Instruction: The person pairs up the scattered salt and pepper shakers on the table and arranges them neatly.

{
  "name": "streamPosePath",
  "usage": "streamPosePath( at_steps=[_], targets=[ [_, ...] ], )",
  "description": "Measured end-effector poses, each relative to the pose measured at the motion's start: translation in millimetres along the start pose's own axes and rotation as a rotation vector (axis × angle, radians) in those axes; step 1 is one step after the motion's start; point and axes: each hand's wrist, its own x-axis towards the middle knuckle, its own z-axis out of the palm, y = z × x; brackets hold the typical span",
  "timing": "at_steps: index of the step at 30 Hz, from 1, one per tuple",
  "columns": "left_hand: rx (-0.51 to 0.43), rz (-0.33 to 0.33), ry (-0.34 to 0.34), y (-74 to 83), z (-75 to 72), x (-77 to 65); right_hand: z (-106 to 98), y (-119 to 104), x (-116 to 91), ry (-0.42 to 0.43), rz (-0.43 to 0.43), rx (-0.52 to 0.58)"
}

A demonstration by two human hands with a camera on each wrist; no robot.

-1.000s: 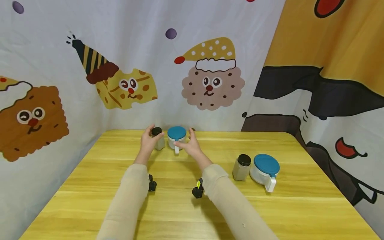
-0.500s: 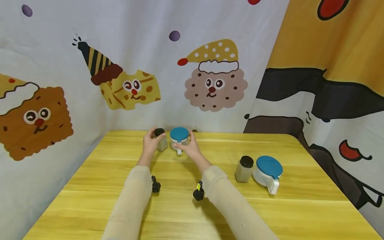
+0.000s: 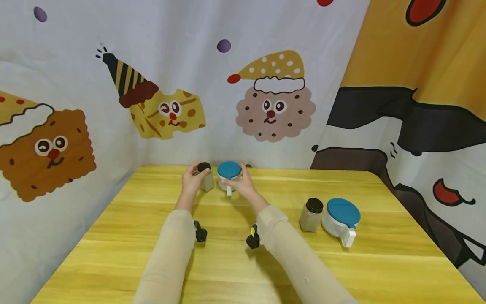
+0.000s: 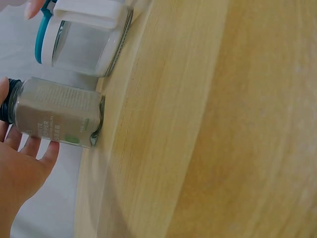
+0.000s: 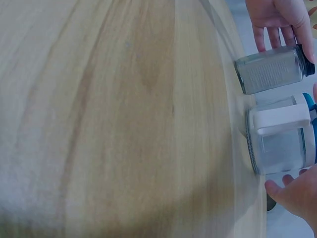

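At the table's far edge, my left hand (image 3: 190, 180) holds a clear glass spice jar (image 3: 207, 182) with a black lid. Its thumb lies at the lid and its fingers along the side; printed text shows on the jar (image 4: 59, 111) in the left wrist view. Just right of it stands a glass seasoning pot (image 3: 229, 169) with a blue lid and a white handle facing me. My right hand (image 3: 246, 185) grips this pot, thumb across the front near the lid, fingers on the right side. Both vessels are upright, a narrow gap between them.
A second black-lidded spice jar (image 3: 311, 215) and a second blue-lidded seasoning pot (image 3: 340, 217) stand close together on the right of the wooden table (image 3: 224, 270). A cartoon-printed curtain (image 3: 220, 105) hangs right behind the table's far edge.
My hands have drawn in around the spice jar and the seasoning pot; the right fingers now lie closer to the pot. The whole head view has shifted slightly.
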Motion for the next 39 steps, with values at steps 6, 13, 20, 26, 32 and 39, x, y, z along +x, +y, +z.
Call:
streamPosePath(
  at_steps=[6, 13, 20, 26, 32, 39],
  targets=[
    [-0.014, -0.005, 0.0, 0.8, 0.3, 0.6, -1.8, -3.3, 2.9, -0.029, 0.02, -0.028],
    [-0.017, -0.012, 0.001, -1.8, 1.3, 1.6, 0.1, -1.3, 3.6, -0.027, 0.037, -0.043],
    [-0.024, -0.014, 0.001, -2.2, 1.1, 2.5, 2.4, -1.7, 2.6, -0.001, 0.035, -0.021],
    [-0.03, -0.013, 0.002, -2.9, 1.3, 2.5, 3.7, -1.6, 1.9, 0.024, 0.044, -0.017],
    [-0.035, -0.018, 0.005, -3.8, 1.6, 1.0, 4.9, -0.7, 0.8, 0.043, 0.038, -0.009],
    [-0.042, -0.016, -0.002, -2.0, 0.9, -0.7, 4.9, 1.6, -0.5, 0.066, 0.041, 0.009]
  ],
)
